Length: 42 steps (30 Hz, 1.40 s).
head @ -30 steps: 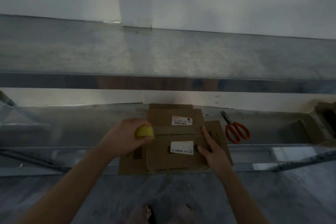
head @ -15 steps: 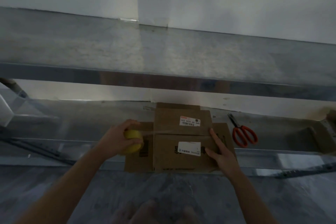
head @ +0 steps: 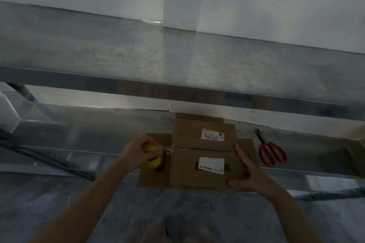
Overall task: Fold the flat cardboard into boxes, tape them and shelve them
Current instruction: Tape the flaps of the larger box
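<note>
Cardboard box [head: 205, 165], top flaps folded shut, sits at the front edge of the lower metal shelf [head: 88, 134] with the taping step apparently in hand. The left hand [head: 134, 152] grips a yellow tape roll [head: 151, 161] just beside the box's left side, a clear strand [head: 167, 149] running to the flap seam, while the right hand [head: 250, 175] lies spread against the box's right side, steadying it. Next comes, likely, pressing the strand down and cutting it; red scissors [head: 272, 154] lie near, toward the shelf's right, under the upper shelf [head: 177, 59].
</note>
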{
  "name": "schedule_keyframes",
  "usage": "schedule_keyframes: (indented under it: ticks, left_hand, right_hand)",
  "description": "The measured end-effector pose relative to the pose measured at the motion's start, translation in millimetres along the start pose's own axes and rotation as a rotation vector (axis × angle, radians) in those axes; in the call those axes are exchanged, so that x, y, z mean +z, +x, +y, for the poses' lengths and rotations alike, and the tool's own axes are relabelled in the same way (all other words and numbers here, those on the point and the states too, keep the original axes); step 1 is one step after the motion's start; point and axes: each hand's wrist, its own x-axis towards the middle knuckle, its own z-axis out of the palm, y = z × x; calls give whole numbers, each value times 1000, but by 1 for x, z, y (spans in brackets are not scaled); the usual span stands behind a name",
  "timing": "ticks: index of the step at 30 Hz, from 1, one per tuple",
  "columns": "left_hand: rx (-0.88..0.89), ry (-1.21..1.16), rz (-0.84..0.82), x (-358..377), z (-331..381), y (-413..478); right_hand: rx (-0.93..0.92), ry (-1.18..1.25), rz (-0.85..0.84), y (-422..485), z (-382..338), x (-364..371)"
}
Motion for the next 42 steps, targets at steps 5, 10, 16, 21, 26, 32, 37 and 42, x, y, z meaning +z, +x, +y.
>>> schedule_keyframes:
  ticks: [5, 10, 16, 21, 26, 32, 37, 42]
  left_hand:
    - [-11, -9, 3, -3, 8, -1]
    - [64, -13, -11, -28, 21, -10]
    - [-12, 44, -42, -16, 14, 1]
    - [-57, 17, 5, 12, 0, 10]
    - [-44, 26, 6, 25, -4, 13]
    - [56, -68, 24, 18, -16, 1]
    - [115, 144, -2, 39, -4, 2]
    - [124, 296, 9, 34, 4, 3]
  right_hand:
    - [1, 10, 37, 1, 3, 1]
    - [-9, -2, 34, 1, 5, 3]
    - [-19, 26, 53, 1, 6, 4]
    - [-7, 27, 63, 0, 4, 5]
    - [9, 2, 76, -3, -1, 8]
    - [-72, -152, 90, -9, 4, 8]
    - [-100, -158, 23, -6, 6, 3]
    - [-152, -52, -2, -5, 18, -10]
